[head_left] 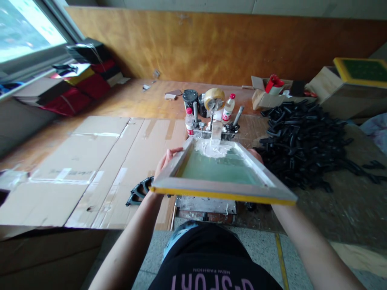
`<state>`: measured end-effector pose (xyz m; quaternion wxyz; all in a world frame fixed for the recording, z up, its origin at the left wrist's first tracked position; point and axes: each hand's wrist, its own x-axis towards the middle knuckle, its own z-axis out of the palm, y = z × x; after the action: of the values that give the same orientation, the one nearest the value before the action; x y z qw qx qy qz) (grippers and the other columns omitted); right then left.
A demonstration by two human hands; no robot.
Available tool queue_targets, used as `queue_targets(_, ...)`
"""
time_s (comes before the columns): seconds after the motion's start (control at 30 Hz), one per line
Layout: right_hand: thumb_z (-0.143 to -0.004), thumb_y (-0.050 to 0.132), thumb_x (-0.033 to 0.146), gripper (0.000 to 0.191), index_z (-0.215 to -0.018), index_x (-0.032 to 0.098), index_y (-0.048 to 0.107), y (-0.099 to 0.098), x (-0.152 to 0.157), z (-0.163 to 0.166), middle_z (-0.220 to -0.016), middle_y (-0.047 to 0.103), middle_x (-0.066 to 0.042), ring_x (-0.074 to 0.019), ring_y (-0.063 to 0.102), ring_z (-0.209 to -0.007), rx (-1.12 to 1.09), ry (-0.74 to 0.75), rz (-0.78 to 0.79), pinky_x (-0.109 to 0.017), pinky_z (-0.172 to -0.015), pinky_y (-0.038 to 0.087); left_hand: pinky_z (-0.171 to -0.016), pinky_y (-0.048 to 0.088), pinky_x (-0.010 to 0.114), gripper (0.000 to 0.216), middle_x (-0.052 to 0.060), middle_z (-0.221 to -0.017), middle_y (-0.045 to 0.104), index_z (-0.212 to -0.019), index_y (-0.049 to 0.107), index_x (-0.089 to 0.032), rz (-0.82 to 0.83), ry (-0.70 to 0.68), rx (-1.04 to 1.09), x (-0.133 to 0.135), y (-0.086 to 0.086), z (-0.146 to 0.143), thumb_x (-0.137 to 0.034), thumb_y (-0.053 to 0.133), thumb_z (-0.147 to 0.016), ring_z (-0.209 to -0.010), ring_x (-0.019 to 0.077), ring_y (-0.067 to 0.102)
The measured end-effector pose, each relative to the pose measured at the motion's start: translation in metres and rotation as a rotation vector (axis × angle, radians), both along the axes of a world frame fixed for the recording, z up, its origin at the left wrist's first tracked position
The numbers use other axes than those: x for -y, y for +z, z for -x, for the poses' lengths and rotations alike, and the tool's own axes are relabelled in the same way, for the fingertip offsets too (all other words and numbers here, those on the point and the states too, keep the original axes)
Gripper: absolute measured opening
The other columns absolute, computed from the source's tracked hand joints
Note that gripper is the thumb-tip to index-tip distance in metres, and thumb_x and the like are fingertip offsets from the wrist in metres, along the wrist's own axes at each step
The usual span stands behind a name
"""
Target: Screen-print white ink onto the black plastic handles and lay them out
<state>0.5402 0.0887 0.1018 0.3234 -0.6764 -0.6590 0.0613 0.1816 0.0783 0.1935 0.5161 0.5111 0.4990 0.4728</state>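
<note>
A wooden screen-printing frame with a green mesh and a yellow front edge is tilted up towards me. White ink is smeared at its far end. My left hand grips the frame's left side, fingers curled over the rim. Only a little of my right hand shows behind the frame's right side; its fingers are hidden by the wood. A metal plate lies under the raised frame. A black plastic part sits just left of my left wrist.
A big heap of black plastic parts lies at the right. Bottles, a dark jar and a tape roll stand behind the frame. Flattened cardboard covers the left of the wooden table. Boxes stand at far right.
</note>
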Motion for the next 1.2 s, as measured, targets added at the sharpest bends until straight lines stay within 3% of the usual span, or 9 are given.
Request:
queue_targets(0.1,-0.088,0.055,0.027,0.034,-0.116,0.012,0.067,0.02,-0.027,0.0,-0.116,0.065,-0.012,-0.0221,0.065,-0.098,0.001,-0.015,-0.081,-0.036,-0.094,0.052,-0.063,0.047,0.024,0.059,0.005,-0.096,0.07,-0.116,0.067,-0.017,0.153,-0.049,-0.128,0.017,-0.026,0.012,-0.064,0.056,-0.081,-0.075,0.0158,0.062)
queue_targets(0.2,-0.079,0.069,0.022,0.058,-0.134,0.016,0.053,0.032,-0.054,0.035,-0.139,0.049,-0.015,-0.0278,0.051,-0.123,0.065,0.179,-0.149,-0.042,-0.107,0.042,-0.053,0.041,0.022,0.073,0.001,-0.081,0.068,-0.139,0.05,-0.022,0.287,-0.088,-0.17,0.025,-0.066,0.017,-0.06,0.062,-0.078,-0.062,0.013,0.057)
queue_targets(0.27,-0.078,0.07,0.019,0.057,-0.132,0.016,0.053,0.033,-0.068,0.062,-0.133,0.053,-0.015,-0.0294,0.049,-0.123,0.143,0.278,-0.1,-0.044,-0.104,0.042,-0.049,0.038,0.021,0.078,-0.001,-0.075,0.065,-0.145,0.042,-0.023,0.312,-0.1,-0.201,0.025,-0.092,0.018,-0.058,0.062,-0.078,-0.056,0.0118,0.054)
queue_targets(0.4,-0.083,0.062,0.015,0.017,-0.1,0.018,0.064,0.024,-0.068,0.095,-0.096,0.066,-0.011,-0.026,0.057,-0.097,0.279,0.308,0.096,-0.036,-0.087,0.046,-0.053,0.042,0.023,0.072,0.001,-0.077,0.066,-0.141,0.048,-0.02,0.288,-0.079,-0.253,0.023,-0.121,0.016,-0.056,0.06,-0.079,-0.061,0.0142,0.057)
queue_targets(0.53,-0.084,0.055,0.01,0.011,-0.084,0.017,0.063,0.018,-0.031,0.098,-0.087,0.065,-0.01,-0.0241,0.057,-0.089,0.384,0.513,0.11,-0.033,-0.079,0.044,-0.061,0.046,0.024,0.069,0.003,-0.084,0.068,-0.139,0.05,-0.021,0.3,-0.088,-0.238,0.024,-0.123,0.016,-0.056,0.058,-0.08,-0.071,0.0162,0.061)
queue_targets(0.7,-0.077,0.055,0.005,0.015,-0.08,0.018,0.063,0.033,-0.004,0.084,-0.082,0.064,-0.006,-0.021,0.057,-0.083,0.39,0.892,0.106,-0.03,-0.074,0.042,-0.062,0.048,0.026,0.071,0.003,-0.084,0.069,-0.138,0.051,-0.019,0.327,-0.07,-0.223,0.025,-0.122,0.016,-0.057,0.06,-0.079,-0.071,0.0172,0.063)
queue_targets(0.9,-0.084,0.052,0.009,0.019,-0.088,0.019,0.068,0.025,-0.007,0.089,-0.091,0.067,-0.007,-0.0222,0.057,-0.092,0.274,0.655,0.037,-0.033,-0.081,0.044,-0.059,0.047,0.025,0.07,0.004,-0.086,0.07,-0.138,0.051,-0.02,0.331,-0.072,-0.173,0.027,-0.117,0.017,-0.056,0.061,-0.079,-0.068,0.0166,0.063)
queue_targets(1.03,-0.087,0.049,0.01,0.028,-0.103,0.019,0.069,0.013,0.011,0.084,-0.101,0.069,-0.008,-0.023,0.058,-0.098,0.262,0.749,-0.009,-0.036,-0.089,0.045,-0.055,0.045,0.023,0.068,0.003,-0.083,0.07,-0.137,0.051,-0.021,0.345,-0.068,-0.128,0.028,-0.11,0.018,-0.056,0.062,-0.079,-0.064,0.0153,0.062)
queue_targets(1.2,-0.088,0.062,0.029,0.021,-0.108,0.025,0.069,0.032,-0.021,0.081,-0.097,0.071,-0.005,-0.0223,0.063,-0.09,0.193,0.595,0.038,-0.033,-0.082,0.047,-0.055,0.044,0.023,0.07,0.003,-0.083,0.071,-0.136,0.052,-0.021,0.361,-0.067,-0.129,0.028,-0.091,0.015,-0.055,0.065,-0.077,-0.065,0.0159,0.062)
